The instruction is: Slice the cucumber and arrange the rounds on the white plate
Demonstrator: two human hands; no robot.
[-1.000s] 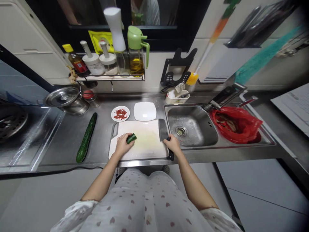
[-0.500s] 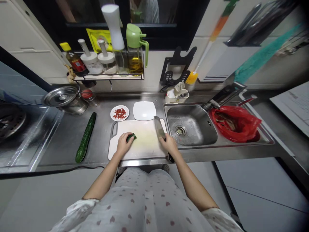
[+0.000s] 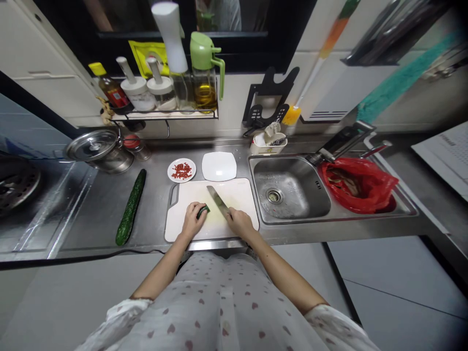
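Observation:
A short dark green cucumber piece (image 3: 203, 211) lies on the white cutting board (image 3: 177, 225), with the fingers of my left hand (image 3: 192, 219) closed over it. My right hand (image 3: 240, 223) is wrapped round the handle of a kitchen knife (image 3: 217, 200). Its broad blade points up and to the left over the board, just right of the cucumber piece; whether it touches the board I cannot tell. A whole cucumber (image 3: 130, 207) rests on the steel counter to the left. Behind the board stand a small plate (image 3: 171, 176) of chopped red bits and a white square plate (image 3: 219, 166).
Right of the board is a steel sink (image 3: 292, 187), with a red plastic bag (image 3: 360, 187) at its far side. A lidded pot (image 3: 106, 153) and a red-lidded jar (image 3: 137, 147) stand back left. Above them hangs a rack (image 3: 164, 115) of seasoning bottles.
My right hand has brought the knife left, from the board's right edge to beside the cucumber piece. My left hand has shifted slightly right, still on the piece.

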